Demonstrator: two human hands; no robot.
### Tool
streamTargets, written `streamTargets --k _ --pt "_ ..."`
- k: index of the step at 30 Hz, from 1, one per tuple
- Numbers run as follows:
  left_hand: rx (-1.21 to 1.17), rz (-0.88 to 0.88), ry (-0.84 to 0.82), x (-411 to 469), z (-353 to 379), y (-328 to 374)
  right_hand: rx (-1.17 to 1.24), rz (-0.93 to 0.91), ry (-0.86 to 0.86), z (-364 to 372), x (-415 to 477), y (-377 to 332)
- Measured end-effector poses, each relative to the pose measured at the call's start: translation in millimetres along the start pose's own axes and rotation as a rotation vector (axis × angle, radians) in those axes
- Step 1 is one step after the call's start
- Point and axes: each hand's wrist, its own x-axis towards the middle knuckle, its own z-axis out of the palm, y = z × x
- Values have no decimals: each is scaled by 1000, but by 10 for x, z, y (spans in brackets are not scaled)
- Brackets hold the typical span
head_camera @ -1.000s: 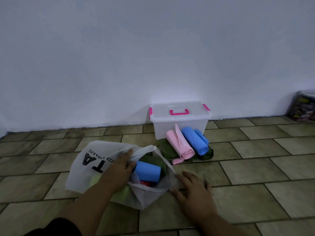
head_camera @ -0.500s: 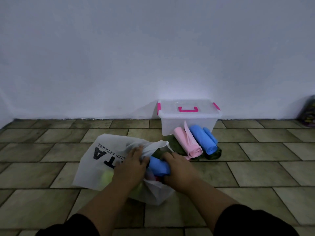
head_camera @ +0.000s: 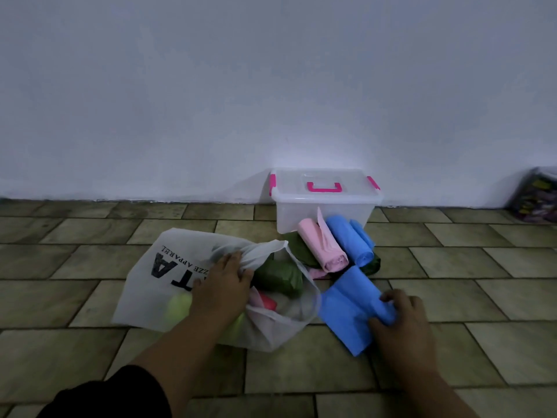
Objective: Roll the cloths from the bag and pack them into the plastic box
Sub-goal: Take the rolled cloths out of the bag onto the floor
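A white printed bag lies on the tiled floor with its mouth facing right. My left hand grips the bag's upper rim. Inside the bag I see a green cloth, a red one and a yellow-green one. My right hand holds a blue cloth that lies partly unrolled on the floor right of the bag. A clear plastic box with pink latches stands shut against the wall. In front of it lie a pink roll, a blue roll and a dark green roll.
A white wall runs along the back. A dark container with colourful contents stands at the far right by the wall. Bare floor tiles spread to the right and left of the bag.
My right hand has pulled the blue cloth out of the bag and set it on the floor to the right, where it has partly unrolled. My left hand stays on the bag's rim.
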Motion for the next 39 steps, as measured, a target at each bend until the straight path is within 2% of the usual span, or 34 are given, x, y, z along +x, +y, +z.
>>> streamTargets --k 2,5,7,10,12,14,18,20,23,26,28,33,35,37,39 --pt "3 7 -15 4 -12 17 -65 -81 -49 111 -23 -46" --pt "0 35 -52 -19 -58 -5 -175 -90 -119 94 74 -133" --pt "47 60 -60 -48 -86 -82 -266 -131 -94 26 126 -208" --pt "145 97 -19 -97 -82 -173 -161 -439 -56 25 135 -468" --pt "135 110 -8 -108 -67 -174 -106 -639 -190 148 135 -753" --pt "115 107 -13 -97 -61 -170 -174 -724 -348 362 165 -993" --pt "115 100 -2 -94 -47 -203 -506 -708 -426 753 277 -1170" --pt "121 97 -5 -98 -41 -207 -542 -693 -396 835 325 -1186" --pt "132 81 1 -104 -52 -191 -468 -699 -389 775 328 -1195" --pt "132 71 12 -110 -54 -182 -224 -633 -403 499 272 -1114" --pt "131 73 20 -117 -51 -181 -45 -520 -334 243 253 -949" --pt "124 70 19 -114 -50 -153 217 -19 159 -261 272 -301" --pt "119 63 24 -116 -36 -127 221 145 256 -292 256 -99" --pt "113 59 31 -133 -14 -96 169 222 189 -221 211 23" --pt "101 66 34 -154 5 -75 112 235 39 -127 179 56"
